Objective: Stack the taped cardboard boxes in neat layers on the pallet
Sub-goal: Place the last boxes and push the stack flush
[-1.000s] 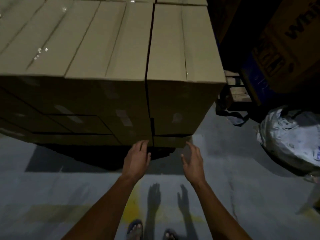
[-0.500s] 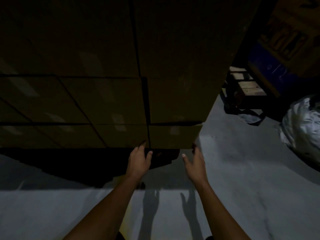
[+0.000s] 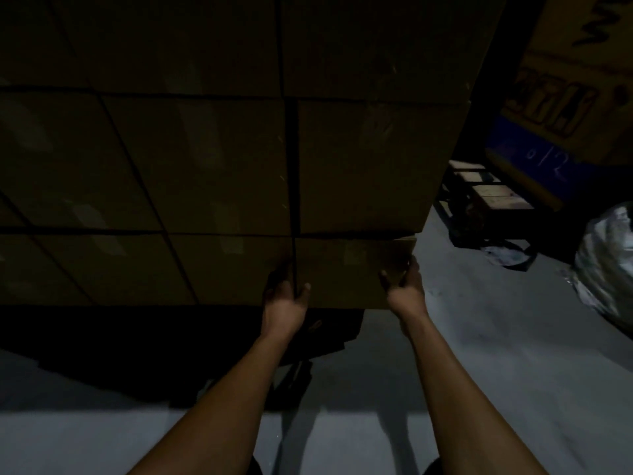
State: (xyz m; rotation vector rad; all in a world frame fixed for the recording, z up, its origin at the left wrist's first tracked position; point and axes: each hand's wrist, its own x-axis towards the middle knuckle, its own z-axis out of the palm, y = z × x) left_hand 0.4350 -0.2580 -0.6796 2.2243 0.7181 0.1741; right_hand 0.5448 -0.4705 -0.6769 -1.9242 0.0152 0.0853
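A tall stack of taped cardboard boxes (image 3: 205,159) fills the upper left of the view, in deep shadow. The bottom right box (image 3: 346,269) sticks out slightly at the stack's corner. My left hand (image 3: 284,296) grips its left edge, fingers in the dark gap beside the neighbouring box. My right hand (image 3: 404,286) clasps its right corner, thumb on the front face. What the stack rests on is hidden in black shadow.
Grey concrete floor (image 3: 479,354) spreads below and to the right. A wooden pallet (image 3: 493,197) lies behind the stack at right, under a large printed carton (image 3: 565,97). A crumpled plastic-wrapped bundle (image 3: 606,262) sits at the far right edge.
I have bent lower and closer to the stack. Both hands moved from hovering open near the bottom corner box to gripping its two sides.
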